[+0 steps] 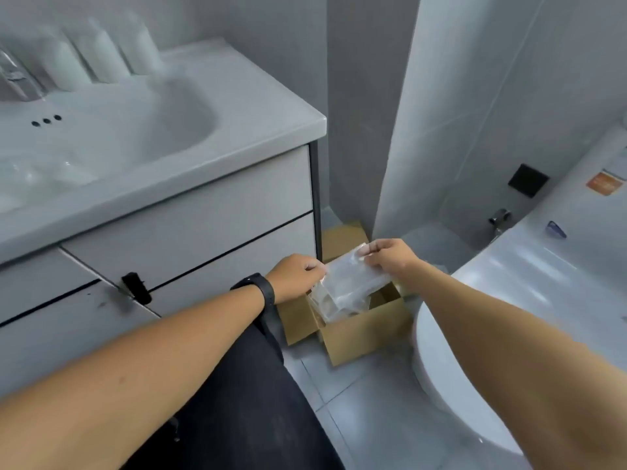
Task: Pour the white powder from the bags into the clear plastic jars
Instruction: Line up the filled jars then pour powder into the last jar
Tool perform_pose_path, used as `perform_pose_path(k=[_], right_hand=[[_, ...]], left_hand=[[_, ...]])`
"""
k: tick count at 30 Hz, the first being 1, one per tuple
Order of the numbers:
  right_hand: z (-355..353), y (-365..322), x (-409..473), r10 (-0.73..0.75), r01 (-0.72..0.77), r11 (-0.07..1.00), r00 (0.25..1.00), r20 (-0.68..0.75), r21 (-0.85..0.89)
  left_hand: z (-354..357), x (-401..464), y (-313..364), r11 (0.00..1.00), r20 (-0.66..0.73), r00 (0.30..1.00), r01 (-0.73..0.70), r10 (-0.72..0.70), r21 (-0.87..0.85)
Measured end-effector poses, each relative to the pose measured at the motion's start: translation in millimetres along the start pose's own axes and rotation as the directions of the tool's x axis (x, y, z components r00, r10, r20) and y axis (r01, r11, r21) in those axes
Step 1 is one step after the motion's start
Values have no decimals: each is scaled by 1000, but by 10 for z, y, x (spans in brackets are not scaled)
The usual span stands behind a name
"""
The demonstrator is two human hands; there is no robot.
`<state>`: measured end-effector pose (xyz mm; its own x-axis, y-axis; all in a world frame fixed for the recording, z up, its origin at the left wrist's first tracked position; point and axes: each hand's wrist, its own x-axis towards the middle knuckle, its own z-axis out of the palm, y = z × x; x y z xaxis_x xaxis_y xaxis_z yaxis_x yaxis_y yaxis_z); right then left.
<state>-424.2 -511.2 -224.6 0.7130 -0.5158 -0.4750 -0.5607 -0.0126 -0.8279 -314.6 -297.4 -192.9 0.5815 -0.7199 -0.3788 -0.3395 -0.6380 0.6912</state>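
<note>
The left hand [298,274] and right hand [390,254] each pinch a top corner of a clear bag [356,283], holding it above the open cardboard box [366,330] on the floor, probably to lift it clear; jars [101,56] stand blurred behind the sink [237,137].

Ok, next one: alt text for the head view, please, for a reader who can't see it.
Both hands, left hand and right hand, pinch the top corners of a clear plastic bag above an open cardboard box on a bathroom floor. The box sits between a sink cabinet and a white toilet; white bottles stand behind the basin.
</note>
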Motion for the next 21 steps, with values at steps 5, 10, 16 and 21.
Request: perform_pose_path(k=[5,10,16,21], right_hand=[[179,451,284,80,-89,991,993,-93,-101],[375,803,579,180,-200,965,975,-129,-170],[754,1088,831,254,-286,923,955,-150,-257],[945,1123,1115,301,-337,898,940,-163,-282]], left_hand=[[299,520,-266,994,16,996,93,-92,-56],[585,810,-509,986,129,984,103,-119,128],[681,1209,-834,960,209,966,93,-151,264],[625,1334,-1107,975,279,944,131,-178,179]])
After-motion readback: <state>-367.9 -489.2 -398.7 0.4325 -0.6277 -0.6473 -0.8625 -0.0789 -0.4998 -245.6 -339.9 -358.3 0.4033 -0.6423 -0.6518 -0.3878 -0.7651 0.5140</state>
